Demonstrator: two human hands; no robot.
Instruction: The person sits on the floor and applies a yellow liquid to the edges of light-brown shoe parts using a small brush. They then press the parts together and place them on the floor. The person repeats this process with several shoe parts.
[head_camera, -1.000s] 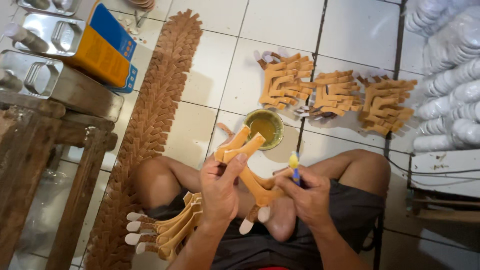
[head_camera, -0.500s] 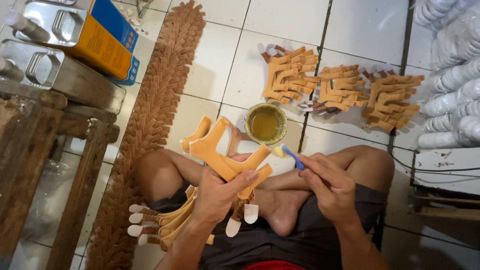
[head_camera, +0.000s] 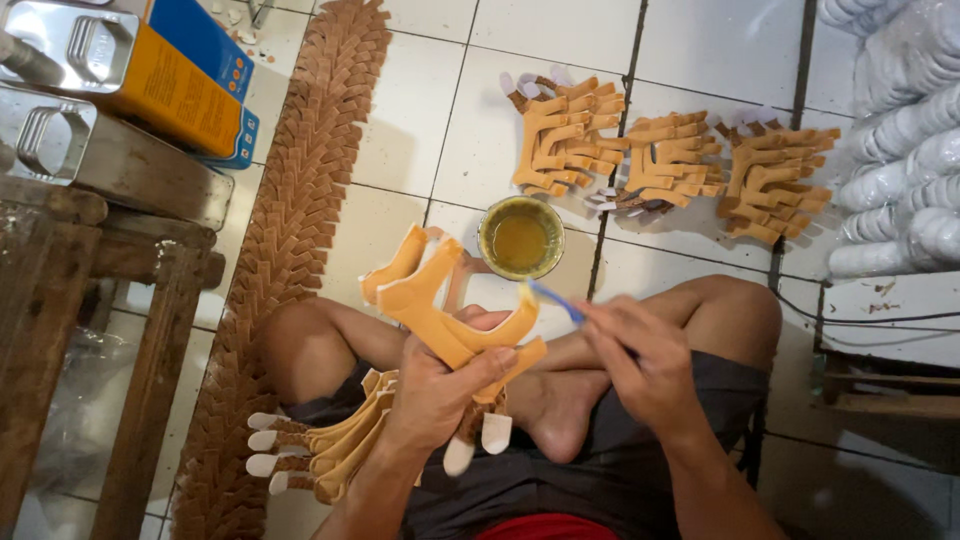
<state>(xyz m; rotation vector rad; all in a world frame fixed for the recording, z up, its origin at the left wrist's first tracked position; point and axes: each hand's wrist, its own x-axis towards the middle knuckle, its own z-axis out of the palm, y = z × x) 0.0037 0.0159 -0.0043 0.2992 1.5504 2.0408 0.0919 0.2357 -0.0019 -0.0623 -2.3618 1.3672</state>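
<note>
Left hand (head_camera: 435, 385) gripping forked tan sandal straps (head_camera: 440, 310), prongs pointing up-left, stems hidden; right hand (head_camera: 640, 365) pinching blue brush (head_camera: 552, 298).

Glue bowl (head_camera: 520, 238) crowded by strap piles (head_camera: 660, 160).

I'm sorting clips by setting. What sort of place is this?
Probably a small footwear workshop with work done on the floor. Stacks of tan Y-shaped straps lie on the white tiled floor, a small bowl of yellowish glue sits before the seated person, and white soles are piled at the right.
</note>
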